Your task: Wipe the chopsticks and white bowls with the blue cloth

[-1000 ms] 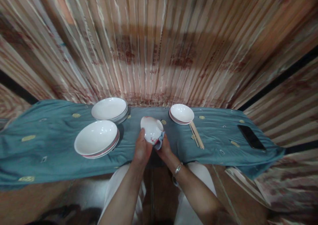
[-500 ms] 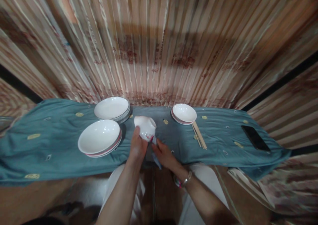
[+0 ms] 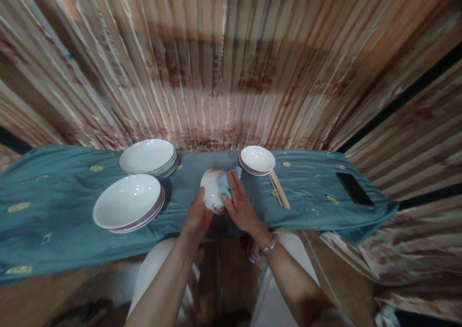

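Over the middle of the table I hold a small white bowl (image 3: 211, 187) with red printed flowers, tilted so its outside faces me. My left hand (image 3: 198, 212) is closed on the bowl's left side, thumb on the outer wall. A light blue cloth (image 3: 224, 185) is pressed against the bowl's right side by my right hand (image 3: 241, 205), whose fingers lie over it. The bowl's inside is hidden from view.
On the teal tablecloth (image 3: 202, 242), stacked large bowls (image 3: 127, 202) and stacked plates (image 3: 147, 156) stand at left. Stacked small bowls (image 3: 257, 159) are right of centre, with chopsticks (image 3: 279, 189) beside them. A black phone (image 3: 354, 189) lies far right. A curtain (image 3: 231, 67) hangs behind.
The bowl has turned, its base no longer showing at upper right. My right hand has brought the cloth up from below the bowl onto its right outer side. The view has shifted slightly right.
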### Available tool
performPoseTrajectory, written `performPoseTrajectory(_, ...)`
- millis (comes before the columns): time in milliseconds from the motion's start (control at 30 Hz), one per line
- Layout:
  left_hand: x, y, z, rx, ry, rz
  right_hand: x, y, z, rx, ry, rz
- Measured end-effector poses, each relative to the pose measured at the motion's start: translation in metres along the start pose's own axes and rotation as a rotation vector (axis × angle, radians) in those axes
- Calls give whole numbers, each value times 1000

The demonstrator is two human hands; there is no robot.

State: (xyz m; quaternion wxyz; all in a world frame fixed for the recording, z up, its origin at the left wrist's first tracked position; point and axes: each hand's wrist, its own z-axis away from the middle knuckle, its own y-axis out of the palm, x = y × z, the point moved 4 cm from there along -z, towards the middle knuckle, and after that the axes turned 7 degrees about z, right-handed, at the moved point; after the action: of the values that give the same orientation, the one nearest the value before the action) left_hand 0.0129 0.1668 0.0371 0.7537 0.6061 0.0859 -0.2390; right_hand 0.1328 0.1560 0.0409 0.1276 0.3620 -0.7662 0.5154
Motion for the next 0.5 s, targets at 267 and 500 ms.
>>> performPoseTrajectory(267,-3,-4,-3,-34,-28,-2,5,-12,4,-103,-19,102)
performPoseTrajectory(500,-6,-6,-2,-43,22,36,11,4,3,-104,-115,244)
